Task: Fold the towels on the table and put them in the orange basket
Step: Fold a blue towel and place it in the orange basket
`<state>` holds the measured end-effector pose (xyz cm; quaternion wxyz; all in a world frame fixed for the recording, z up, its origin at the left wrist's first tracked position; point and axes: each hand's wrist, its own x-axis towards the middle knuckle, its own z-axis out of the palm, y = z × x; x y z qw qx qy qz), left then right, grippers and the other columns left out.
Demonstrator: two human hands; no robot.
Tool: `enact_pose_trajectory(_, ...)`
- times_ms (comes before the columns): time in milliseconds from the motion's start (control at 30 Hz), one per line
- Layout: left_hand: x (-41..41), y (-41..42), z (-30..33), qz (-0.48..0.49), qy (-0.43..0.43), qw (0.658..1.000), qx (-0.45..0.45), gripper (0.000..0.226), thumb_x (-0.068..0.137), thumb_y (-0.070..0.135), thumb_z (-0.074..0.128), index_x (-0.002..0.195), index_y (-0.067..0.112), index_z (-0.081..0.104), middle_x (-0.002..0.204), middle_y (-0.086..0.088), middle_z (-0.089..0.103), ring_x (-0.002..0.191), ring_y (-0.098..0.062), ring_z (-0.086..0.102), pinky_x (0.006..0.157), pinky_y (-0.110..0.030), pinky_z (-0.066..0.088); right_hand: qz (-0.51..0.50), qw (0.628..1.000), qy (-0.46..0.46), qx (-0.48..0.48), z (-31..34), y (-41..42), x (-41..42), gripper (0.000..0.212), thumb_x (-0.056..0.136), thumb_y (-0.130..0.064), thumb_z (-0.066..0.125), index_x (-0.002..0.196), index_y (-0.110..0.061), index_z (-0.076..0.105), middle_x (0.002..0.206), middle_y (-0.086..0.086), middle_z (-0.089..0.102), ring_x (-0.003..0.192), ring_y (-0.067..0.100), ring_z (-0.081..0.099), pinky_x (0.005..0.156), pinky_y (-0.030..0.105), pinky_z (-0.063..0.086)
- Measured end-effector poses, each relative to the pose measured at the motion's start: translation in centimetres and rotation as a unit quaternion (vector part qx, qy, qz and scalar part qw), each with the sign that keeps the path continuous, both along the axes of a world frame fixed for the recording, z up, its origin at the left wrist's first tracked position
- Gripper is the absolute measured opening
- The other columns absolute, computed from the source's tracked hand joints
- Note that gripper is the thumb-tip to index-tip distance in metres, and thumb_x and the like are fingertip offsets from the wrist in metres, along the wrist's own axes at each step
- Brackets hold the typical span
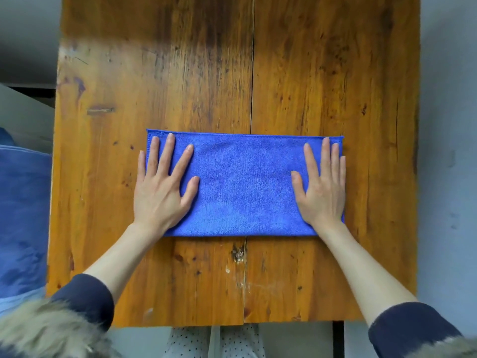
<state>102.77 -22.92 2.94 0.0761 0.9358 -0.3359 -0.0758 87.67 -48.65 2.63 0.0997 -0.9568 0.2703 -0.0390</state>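
Blue microfibre, the towel (245,184) lies folded into a long flat rectangle across the middle of the wooden counter (180,73), its long edges running left to right. The left hand (161,187) rests flat on the towel's left end, fingers straight and fanned apart. The right hand (322,187) lies flat on the right end, fingers straight and close together, thumb out. More blue cloth (23,215) sits off the counter's left edge.

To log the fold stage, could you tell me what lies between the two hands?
In the head view, only a bare stretch of the blue towel lies between the left hand and right hand.
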Motion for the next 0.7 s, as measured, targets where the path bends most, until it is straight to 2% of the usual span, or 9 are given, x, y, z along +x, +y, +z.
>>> enact_pose_trajectory(200, 0.1, -0.3, 0.7, 0.005, 0.038, 0.999, 0.013, 0.058, 0.093, 0.046, 0.026, 0.146, 0.023, 0.029, 0.156, -0.012, 0.017, 0.144, -0.035, 0.01, 0.116, -0.052, 0.008, -0.015, 0.998, 0.056, 0.005, 1.0, 0.6, 0.5, 0.058, 0.095, -0.042, 0.032, 0.147, -0.015, 0.028, 0.155, 0.017, 0.013, 0.145, 0.033, 0.008, 0.117, 0.046, 0.005)
enact_pose_trajectory(300, -0.3, 0.7, 2.0, 0.037, 0.073, 0.993, -0.08, 0.047, 0.095, 0.021, 0.038, 0.142, 0.014, 0.039, 0.152, -0.02, 0.023, 0.142, -0.042, 0.012, 0.114, -0.052, 0.012, -0.03, 0.998, 0.063, -0.01, 2.2, 3.4, 0.7, 0.06, 0.094, -0.042, 0.033, 0.146, -0.013, 0.031, 0.155, 0.018, 0.016, 0.144, 0.034, 0.011, 0.116, 0.05, 0.005)
enact_pose_trajectory(367, -0.8, 2.3, 2.9, 0.113, 0.048, 0.985, -0.122, 0.042, 0.091, 0.004, 0.047, 0.133, 0.004, 0.048, 0.139, -0.027, 0.038, 0.132, -0.045, 0.029, 0.109, -0.049, 0.025, 0.013, 0.999, 0.052, -0.013, 2.8, 6.5, 0.6, 0.06, 0.092, -0.044, 0.037, 0.143, -0.014, 0.035, 0.153, 0.017, 0.022, 0.143, 0.034, 0.017, 0.114, 0.054, 0.007)
enact_pose_trajectory(433, -1.1, 3.6, 3.4, 0.23, 0.052, 0.965, -0.117, 0.032, 0.09, 0.009, 0.052, 0.121, 0.004, 0.056, 0.121, -0.024, 0.05, 0.116, -0.042, 0.04, 0.098, -0.044, 0.03, 0.073, 0.996, 0.049, -0.016, 2.8, 9.6, 1.2, 0.06, 0.089, -0.046, 0.046, 0.142, -0.016, 0.04, 0.152, 0.014, 0.028, 0.142, 0.033, 0.02, 0.111, 0.06, 0.011)
enact_pose_trajectory(500, -0.9, 4.5, 3.2, 0.3, 0.102, 0.944, -0.091, 0.026, 0.091, 0.023, 0.054, 0.111, 0.006, 0.06, 0.114, -0.02, 0.055, 0.112, -0.038, 0.042, 0.095, -0.039, 0.027, 0.104, 0.993, 0.056, -0.015, 2.4, 11.9, 2.3, 0.062, 0.087, -0.047, 0.052, 0.141, -0.019, 0.041, 0.152, 0.012, 0.028, 0.142, 0.032, 0.02, 0.11, 0.063, 0.011)
enact_pose_trajectory(600, -0.3, 4.7, 2.7, 0.297, 0.151, 0.939, -0.08, 0.027, 0.09, 0.031, 0.056, 0.103, 0.009, 0.063, 0.11, -0.014, 0.06, 0.113, -0.034, 0.044, 0.094, -0.033, 0.025, 0.088, 0.993, 0.076, 0.001, 1.6, 13.4, 3.8, 0.062, 0.091, -0.048, 0.048, 0.145, -0.022, 0.034, 0.155, 0.009, 0.022, 0.144, 0.03, 0.015, 0.111, 0.063, 0.006)
enact_pose_trajectory(700, -0.1, 4.2, 2.9, 0.308, 0.157, 0.934, -0.089, 0.025, 0.088, 0.032, 0.059, 0.1, 0.011, 0.067, 0.109, -0.015, 0.058, 0.111, -0.035, 0.043, 0.093, -0.033, 0.028, 0.06, 0.994, 0.092, -0.005, 1.0, 14.0, 3.8, 0.06, 0.093, -0.05, 0.036, 0.146, -0.024, 0.029, 0.156, 0.007, 0.021, 0.144, 0.028, 0.014, 0.111, 0.062, 0.005)
